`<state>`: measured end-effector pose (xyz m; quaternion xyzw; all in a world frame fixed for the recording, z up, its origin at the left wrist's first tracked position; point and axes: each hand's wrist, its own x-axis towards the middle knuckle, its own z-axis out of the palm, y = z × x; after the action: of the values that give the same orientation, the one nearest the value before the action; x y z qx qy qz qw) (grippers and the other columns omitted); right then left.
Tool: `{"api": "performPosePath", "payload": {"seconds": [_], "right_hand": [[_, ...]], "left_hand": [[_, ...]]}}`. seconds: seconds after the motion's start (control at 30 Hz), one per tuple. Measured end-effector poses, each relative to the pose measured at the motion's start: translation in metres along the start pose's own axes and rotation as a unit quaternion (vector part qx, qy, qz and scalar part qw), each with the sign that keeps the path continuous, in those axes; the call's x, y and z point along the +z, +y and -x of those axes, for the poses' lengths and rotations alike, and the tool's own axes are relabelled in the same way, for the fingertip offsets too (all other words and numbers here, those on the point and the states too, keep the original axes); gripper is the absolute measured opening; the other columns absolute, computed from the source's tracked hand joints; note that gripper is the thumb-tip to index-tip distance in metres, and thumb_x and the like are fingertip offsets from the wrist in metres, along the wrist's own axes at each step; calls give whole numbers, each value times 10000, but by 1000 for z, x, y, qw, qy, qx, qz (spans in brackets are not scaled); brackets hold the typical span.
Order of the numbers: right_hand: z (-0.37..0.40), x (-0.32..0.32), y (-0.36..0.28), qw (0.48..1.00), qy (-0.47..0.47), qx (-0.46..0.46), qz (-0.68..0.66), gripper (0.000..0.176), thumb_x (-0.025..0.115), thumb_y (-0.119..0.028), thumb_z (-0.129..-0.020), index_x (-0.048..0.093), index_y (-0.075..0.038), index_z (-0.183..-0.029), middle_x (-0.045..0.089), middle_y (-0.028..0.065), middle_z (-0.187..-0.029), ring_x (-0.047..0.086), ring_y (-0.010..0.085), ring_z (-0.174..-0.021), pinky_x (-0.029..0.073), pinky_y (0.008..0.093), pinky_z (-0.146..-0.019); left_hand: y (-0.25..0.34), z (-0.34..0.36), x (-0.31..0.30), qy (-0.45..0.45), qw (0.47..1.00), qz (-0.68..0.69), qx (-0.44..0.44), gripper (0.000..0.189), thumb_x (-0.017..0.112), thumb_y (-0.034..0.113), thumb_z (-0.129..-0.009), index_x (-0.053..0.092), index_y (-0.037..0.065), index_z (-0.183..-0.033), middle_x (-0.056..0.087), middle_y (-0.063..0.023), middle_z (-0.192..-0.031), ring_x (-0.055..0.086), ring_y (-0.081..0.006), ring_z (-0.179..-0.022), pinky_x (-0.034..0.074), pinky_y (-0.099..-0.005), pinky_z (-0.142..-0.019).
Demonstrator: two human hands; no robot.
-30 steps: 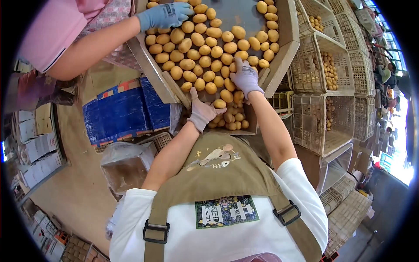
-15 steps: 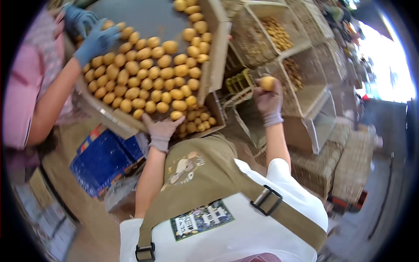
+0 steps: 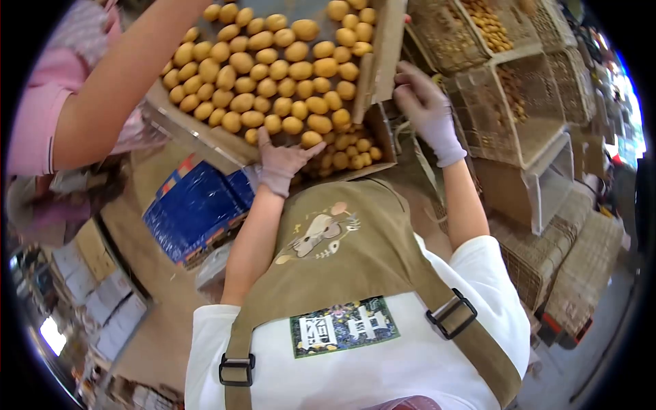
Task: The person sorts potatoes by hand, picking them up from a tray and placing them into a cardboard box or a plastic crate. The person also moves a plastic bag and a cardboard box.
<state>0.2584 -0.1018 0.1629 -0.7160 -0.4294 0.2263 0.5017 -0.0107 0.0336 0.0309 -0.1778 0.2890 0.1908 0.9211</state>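
Note:
Many small yellow potatoes (image 3: 262,72) lie on the sorting tray (image 3: 205,141). My left hand (image 3: 281,160), in a pale glove, rests at the tray's near edge with thumb and forefinger spread apart. A potato (image 3: 311,139) lies by its thumb tip. Below the edge, a box (image 3: 372,168) holds smaller potatoes (image 3: 348,152). My right hand (image 3: 425,106), gloved too, is right of the tray's wooden side wall (image 3: 383,51). Its fingers are slightly bent and apart, and no potato shows in it.
Woven baskets (image 3: 478,92) with potatoes inside stand at the right, on and beside other crates. A blue plastic-wrapped package (image 3: 198,208) sits on the floor at the left. A co-worker's bare arm (image 3: 123,82) reaches across the tray's left corner.
My right hand has let go of the potato it held up and moved nearer the tray wall. The view has shifted; the co-worker's gloved hands have left it. My left hand stays at the edge.

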Motion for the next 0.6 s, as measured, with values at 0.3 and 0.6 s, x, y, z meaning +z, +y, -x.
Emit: {"api": "performPosePath", "payload": {"seconds": [0.3, 0.6], "right_hand": [[-23, 91, 3, 776, -453, -33, 438, 457, 599, -393, -896, 601, -166, -1293, 586, 135, -1294, 570, 310, -1167, 362, 462, -1097], [-52, 133, 20, 909, -162, -105, 370, 445, 639, -424, -837, 665, -210, -1226, 458, 185, -1480, 409, 444, -1356, 303, 635, -1084]], "left_hand": [[-11, -1, 0, 7, 995, -41, 89, 1321, 488, 975, -601, 31, 231, -1593, -4, -138, -1659, 7, -423, -1507, 21, -738, -1133], [-23, -18, -32, 55, 980, -78, 172, 964, 380, 850, -802, 308, 220, -1527, 308, -53, -1598, 234, -361, -1463, 103, -742, -1102]]}}
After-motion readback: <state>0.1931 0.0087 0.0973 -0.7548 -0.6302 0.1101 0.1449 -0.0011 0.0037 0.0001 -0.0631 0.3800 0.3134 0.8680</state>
